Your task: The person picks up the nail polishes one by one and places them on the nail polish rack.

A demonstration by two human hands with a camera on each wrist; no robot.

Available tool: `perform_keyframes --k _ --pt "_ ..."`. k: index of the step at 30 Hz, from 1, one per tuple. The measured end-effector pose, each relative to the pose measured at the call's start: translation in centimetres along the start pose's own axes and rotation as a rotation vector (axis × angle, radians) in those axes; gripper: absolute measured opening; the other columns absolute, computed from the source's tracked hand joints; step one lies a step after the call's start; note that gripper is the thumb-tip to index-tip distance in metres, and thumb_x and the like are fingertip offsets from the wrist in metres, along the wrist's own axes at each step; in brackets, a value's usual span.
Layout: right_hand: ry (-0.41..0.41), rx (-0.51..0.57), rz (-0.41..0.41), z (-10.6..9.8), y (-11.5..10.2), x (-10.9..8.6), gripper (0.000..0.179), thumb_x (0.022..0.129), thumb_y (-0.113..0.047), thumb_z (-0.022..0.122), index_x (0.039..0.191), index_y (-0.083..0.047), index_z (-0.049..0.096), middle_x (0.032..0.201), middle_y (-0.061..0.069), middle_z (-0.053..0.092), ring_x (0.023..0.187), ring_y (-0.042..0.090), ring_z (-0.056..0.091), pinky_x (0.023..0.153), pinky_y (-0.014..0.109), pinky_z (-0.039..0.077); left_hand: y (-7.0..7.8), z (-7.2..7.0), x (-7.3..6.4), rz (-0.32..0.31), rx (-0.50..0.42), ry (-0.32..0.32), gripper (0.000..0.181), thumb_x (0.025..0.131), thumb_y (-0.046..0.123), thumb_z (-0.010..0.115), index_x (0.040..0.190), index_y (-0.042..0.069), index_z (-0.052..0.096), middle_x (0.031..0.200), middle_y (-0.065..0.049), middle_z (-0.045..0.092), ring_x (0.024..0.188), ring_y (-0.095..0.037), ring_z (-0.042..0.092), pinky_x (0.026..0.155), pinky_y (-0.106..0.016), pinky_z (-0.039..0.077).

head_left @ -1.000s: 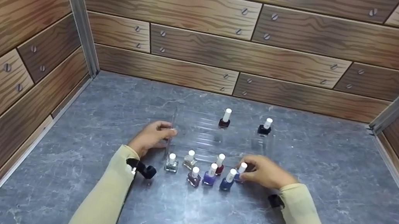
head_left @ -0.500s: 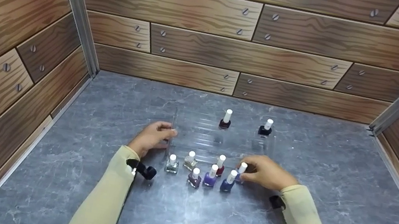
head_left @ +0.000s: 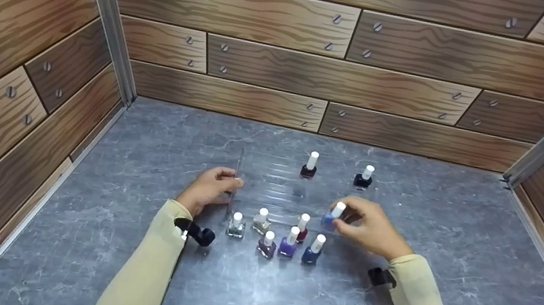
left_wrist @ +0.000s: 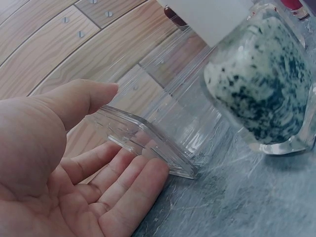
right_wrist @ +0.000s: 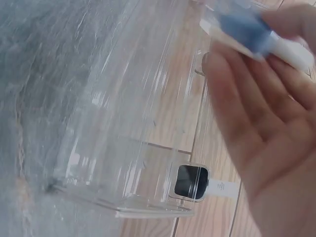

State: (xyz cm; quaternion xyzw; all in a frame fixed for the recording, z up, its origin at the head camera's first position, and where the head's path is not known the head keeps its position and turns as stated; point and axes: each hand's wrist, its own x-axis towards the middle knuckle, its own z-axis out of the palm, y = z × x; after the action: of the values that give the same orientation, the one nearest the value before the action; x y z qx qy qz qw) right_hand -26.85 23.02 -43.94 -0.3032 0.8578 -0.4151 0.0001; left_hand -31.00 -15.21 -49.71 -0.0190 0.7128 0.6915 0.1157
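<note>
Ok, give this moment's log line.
left hand: grips rack; right hand: holds light-blue bottle; near side: six bottles; far side: two dark bottles

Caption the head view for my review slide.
Left hand grips a clear rack; right hand holds a white-capped blue nail-polish bottle.

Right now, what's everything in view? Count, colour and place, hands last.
Table: 1, grey, lower view
Rack: 1, clear, on table
Dark bottles: 2, near-black, rack's far side
Front bottles: 6, speckled green-white, pale, plum, purple, red, navy, by rack's near side
Blue bottle: 1, blue, in right hand
Walls: 3, brown plank-patterned, back and sides
Posts: 2, grey, back corners
Sleeves: 2, pale yellow, lower foreground
Wrist cameras: 2, black, on sleeves
Left hand: 1, bare, holding rack's left end
Right hand: 1, bare, gripping blue bottle
</note>
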Motion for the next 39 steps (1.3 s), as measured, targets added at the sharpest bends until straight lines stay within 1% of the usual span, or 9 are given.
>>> perform_keyframes --k 3,4,8,12,15,20,26,34,39 --pt "0.141 -0.002 -0.037 0.1 -0.6 0.0 0.027 0.087 0.006 0.074 0.112 -0.004 0.071 0.104 0.007 0.071 0.086 0.022 0.066 0.078 0.027 0.061 -0.1 0.1 0.0 0.003 -0.001 -0.004 0.062 0.096 0.024 0.075 0.146 -0.003 0.049 0.127 -0.018 0.062 0.119 -0.032 0.061 0.100 -0.044 0.058" --pt "0.188 -0.003 -0.051 0.1 -1.2 -0.1 0.027 0.087 0.009 0.073 0.112 -0.001 0.071 0.104 0.009 0.071 0.086 0.021 0.066 0.078 0.025 0.060 -0.1 0.0 -0.1 0.001 0.000 -0.004 0.063 0.096 0.024 0.075 0.146 -0.002 0.049 0.127 -0.018 0.062 0.120 -0.032 0.061 0.100 -0.044 0.058" --pt "0.343 0.028 -0.090 0.2 -1.6 0.1 0.027 0.086 0.011 0.074 0.112 0.003 0.071 0.105 0.012 0.072 0.088 0.015 0.067 0.080 0.021 0.059 -0.2 -0.1 -0.5 0.000 -0.003 0.000 0.062 0.096 0.023 0.075 0.146 -0.002 0.049 0.127 -0.018 0.062 0.120 -0.033 0.061 0.100 -0.044 0.058" --pt "0.476 0.106 -0.135 0.3 -1.3 0.4 0.025 0.087 0.010 0.076 0.111 0.004 0.071 0.102 0.015 0.072 0.085 0.010 0.067 0.077 0.019 0.059 -0.1 -0.1 -0.6 -0.001 -0.004 0.002 0.062 0.096 0.024 0.075 0.147 -0.002 0.050 0.128 -0.017 0.062 0.121 -0.032 0.061 0.100 -0.045 0.058" --pt "0.540 0.174 -0.127 0.3 -1.7 0.6 0.024 0.088 0.009 0.075 0.112 0.007 0.069 0.101 0.018 0.071 0.083 0.009 0.067 0.075 0.019 0.059 0.0 -0.1 -0.4 -0.004 0.001 -0.003 0.063 0.096 0.024 0.074 0.148 -0.001 0.049 0.130 -0.018 0.061 0.122 -0.032 0.060 0.100 -0.044 0.058" --pt "0.556 0.227 -0.089 0.3 -2.3 1.0 0.023 0.089 0.007 0.076 0.111 0.009 0.068 0.100 0.013 0.071 0.084 0.011 0.068 0.074 0.020 0.060 0.4 0.0 0.0 -0.001 0.004 -0.004 0.063 0.096 0.025 0.074 0.148 -0.001 0.049 0.130 -0.018 0.061 0.121 -0.031 0.060 0.100 -0.043 0.058" --pt "0.558 0.251 -0.111 0.0 -4.1 1.7 0.023 0.089 0.010 0.074 0.110 0.010 0.066 0.100 0.009 0.069 0.086 0.013 0.068 0.076 0.021 0.061 0.8 0.0 -0.1 0.010 -0.007 -0.004 0.062 0.096 0.023 0.073 0.147 -0.002 0.048 0.129 -0.019 0.061 0.121 -0.032 0.060 0.101 -0.044 0.058" --pt "0.483 0.282 -0.089 1.0 -6.3 2.6 0.021 0.089 0.009 0.073 0.109 0.010 0.064 0.103 0.015 0.068 0.092 0.016 0.070 0.082 0.026 0.062 0.2 0.0 -0.3 -0.005 -0.019 -0.002 0.061 0.096 0.022 0.074 0.146 -0.003 0.049 0.127 -0.017 0.061 0.118 -0.030 0.061 0.099 -0.043 0.059" --pt "0.456 0.314 -0.093 1.5 -7.5 3.1 0.021 0.090 0.008 0.073 0.109 0.009 0.064 0.102 0.016 0.068 0.091 0.020 0.071 0.081 0.027 0.063 0.3 0.0 -0.4 -0.003 -0.025 -0.010 0.061 0.097 0.021 0.073 0.147 -0.003 0.048 0.128 -0.018 0.062 0.120 -0.031 0.060 0.100 -0.042 0.058"
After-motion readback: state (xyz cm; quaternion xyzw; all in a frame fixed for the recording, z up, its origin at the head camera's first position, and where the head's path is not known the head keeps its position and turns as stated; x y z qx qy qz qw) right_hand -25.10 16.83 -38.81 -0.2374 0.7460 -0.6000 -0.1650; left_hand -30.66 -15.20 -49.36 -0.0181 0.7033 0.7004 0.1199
